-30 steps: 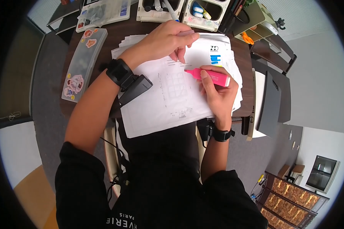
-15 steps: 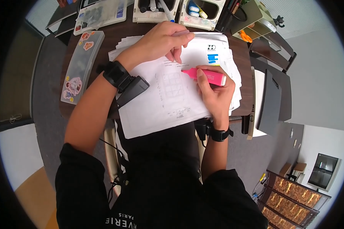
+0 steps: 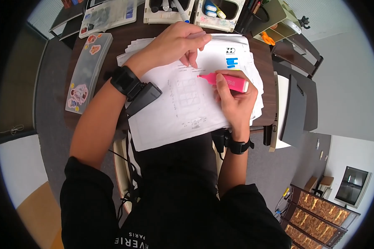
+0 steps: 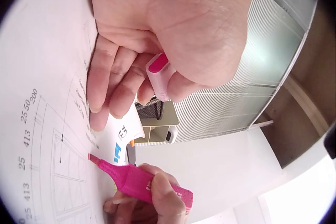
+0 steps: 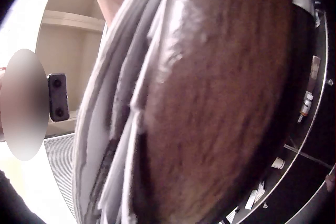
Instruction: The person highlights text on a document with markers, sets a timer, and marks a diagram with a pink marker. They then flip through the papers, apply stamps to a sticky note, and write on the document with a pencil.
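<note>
Several sheets of printed paper lie stacked on the brown desk, the top one showing a line drawing with dimension numbers. My right hand grips an uncapped pink highlighter, its tip pointing left, close over the top sheet beside the drawing. At the upper part of the sheet, my left hand rests on its edge and pinches a pale pink cap with a bright pink end between thumb and finger. Its other fingers extend toward the printed text. In the right wrist view, my right hand and the highlighter's tip are hidden.
A clear sticker-covered pencil case lies left, below a clear plastic box. Pen holders with markers stand at the back, alongside a black mesh cup. Orange scissors handles show at a green organizer. Blue marks show on paper.
The whole head view has shifted slightly. The highlighter's rear end has swung a little to the right with my right hand. My left hand keeps its place and its hold on the cap.
</note>
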Action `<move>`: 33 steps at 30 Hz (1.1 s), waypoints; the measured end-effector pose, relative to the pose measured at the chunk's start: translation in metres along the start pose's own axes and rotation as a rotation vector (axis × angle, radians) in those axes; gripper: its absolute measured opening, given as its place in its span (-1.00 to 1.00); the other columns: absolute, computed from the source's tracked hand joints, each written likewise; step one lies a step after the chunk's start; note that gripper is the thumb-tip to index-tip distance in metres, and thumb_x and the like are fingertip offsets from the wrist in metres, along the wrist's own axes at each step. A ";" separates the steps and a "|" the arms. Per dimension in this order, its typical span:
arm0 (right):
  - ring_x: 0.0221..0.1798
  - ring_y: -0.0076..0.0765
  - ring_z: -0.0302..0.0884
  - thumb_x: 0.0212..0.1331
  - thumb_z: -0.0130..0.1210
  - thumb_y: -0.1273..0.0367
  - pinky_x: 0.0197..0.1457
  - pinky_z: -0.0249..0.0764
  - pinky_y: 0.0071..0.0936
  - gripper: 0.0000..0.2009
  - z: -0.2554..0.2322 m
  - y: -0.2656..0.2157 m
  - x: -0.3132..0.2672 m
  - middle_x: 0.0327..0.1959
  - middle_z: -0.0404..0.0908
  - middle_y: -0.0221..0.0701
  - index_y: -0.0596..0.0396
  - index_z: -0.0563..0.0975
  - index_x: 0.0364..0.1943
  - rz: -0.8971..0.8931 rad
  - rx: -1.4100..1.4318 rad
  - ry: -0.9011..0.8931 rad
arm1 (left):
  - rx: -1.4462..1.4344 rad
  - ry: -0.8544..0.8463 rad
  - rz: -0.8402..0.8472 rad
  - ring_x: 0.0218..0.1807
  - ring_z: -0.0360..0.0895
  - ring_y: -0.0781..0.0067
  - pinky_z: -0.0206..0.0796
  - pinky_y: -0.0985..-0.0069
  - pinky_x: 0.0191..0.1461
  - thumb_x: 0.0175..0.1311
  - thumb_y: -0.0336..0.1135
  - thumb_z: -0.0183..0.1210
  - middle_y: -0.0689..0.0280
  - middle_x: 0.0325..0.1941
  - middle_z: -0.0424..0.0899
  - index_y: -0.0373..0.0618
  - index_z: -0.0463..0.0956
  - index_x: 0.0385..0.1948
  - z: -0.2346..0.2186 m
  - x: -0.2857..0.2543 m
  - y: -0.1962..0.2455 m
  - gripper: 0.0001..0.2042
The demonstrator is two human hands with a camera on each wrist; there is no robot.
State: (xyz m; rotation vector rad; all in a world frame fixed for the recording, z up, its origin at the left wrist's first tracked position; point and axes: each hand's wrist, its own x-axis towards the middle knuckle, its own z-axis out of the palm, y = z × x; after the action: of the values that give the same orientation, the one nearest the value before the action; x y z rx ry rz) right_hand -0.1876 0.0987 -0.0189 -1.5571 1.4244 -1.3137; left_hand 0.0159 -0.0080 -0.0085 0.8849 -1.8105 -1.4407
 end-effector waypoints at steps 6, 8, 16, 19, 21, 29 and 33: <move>-0.45 -0.68 0.50 0.25 0.25 0.46 -0.36 0.43 -0.65 -0.88 -0.003 0.001 0.001 -0.46 0.68 -0.41 0.25 0.68 -0.23 0.007 0.014 -0.032 | -0.003 -0.002 -0.018 -0.42 0.73 0.47 0.41 0.63 -0.45 0.52 0.01 0.01 0.32 -0.59 0.62 -0.16 0.47 -0.35 0.000 0.000 0.001 -0.61; -0.47 -0.65 0.51 0.27 0.25 0.46 -0.39 0.43 -0.64 -0.87 -0.005 -0.002 0.001 -0.46 0.67 -0.40 0.26 0.66 -0.19 0.033 0.137 -0.043 | -0.003 -0.004 -0.011 -0.43 0.73 0.47 0.41 0.63 -0.45 0.52 0.02 0.01 0.32 -0.58 0.62 -0.16 0.47 -0.35 0.000 0.001 0.002 -0.61; -0.49 -0.58 0.56 0.30 0.28 0.42 -0.46 0.45 -0.63 -0.75 -0.018 0.000 0.008 -0.35 0.68 -0.32 0.29 0.57 -0.04 0.055 0.386 -0.038 | -0.020 -0.004 0.015 -0.45 0.72 0.50 0.40 0.65 -0.47 0.53 0.02 0.01 0.30 -0.59 0.62 -0.17 0.48 -0.37 -0.001 0.001 0.001 -0.60; -0.48 -0.58 0.56 0.25 0.31 0.46 -0.45 0.46 -0.62 -0.75 -0.043 -0.019 0.017 -0.29 0.70 -0.27 0.31 0.59 -0.06 -0.050 0.206 -0.136 | -0.034 -0.011 -0.003 -0.46 0.72 0.49 0.40 0.65 -0.47 0.52 0.02 0.01 0.30 -0.59 0.62 -0.18 0.47 -0.37 -0.001 0.001 0.000 -0.59; -0.49 -0.58 0.56 0.24 0.31 0.48 -0.45 0.46 -0.62 -0.78 -0.059 -0.035 0.030 -0.30 0.70 -0.29 0.32 0.61 -0.09 -0.085 0.163 -0.212 | 0.012 0.000 0.025 -0.46 0.72 0.47 0.41 0.65 -0.47 0.52 0.03 0.01 0.29 -0.59 0.63 -0.19 0.48 -0.36 0.001 0.000 0.001 -0.58; -0.49 -0.49 0.58 0.38 0.19 0.35 -0.34 0.49 -0.52 -0.80 -0.039 -0.015 0.104 -0.47 0.66 -0.37 0.23 0.63 -0.10 0.084 0.262 -0.761 | -0.035 -0.023 -0.009 -0.46 0.72 0.47 0.44 0.62 -0.47 0.52 0.03 0.01 0.26 -0.58 0.64 -0.19 0.47 -0.35 -0.003 0.003 0.001 -0.58; -0.50 -0.46 0.60 0.37 0.19 0.37 -0.36 0.50 -0.52 -0.81 -0.028 0.012 0.104 -0.51 0.64 -0.36 0.24 0.61 -0.09 0.137 0.331 -0.779 | -0.046 -0.017 0.017 -0.47 0.72 0.47 0.45 0.62 -0.47 0.53 0.01 0.01 0.27 -0.58 0.64 -0.20 0.48 -0.34 -0.004 0.001 -0.004 -0.59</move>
State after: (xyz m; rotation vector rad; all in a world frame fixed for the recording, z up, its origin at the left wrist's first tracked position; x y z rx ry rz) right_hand -0.2270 0.0000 0.0036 -1.4690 0.7592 -0.6807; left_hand 0.0187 -0.0117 -0.0112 0.8349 -1.7860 -1.4772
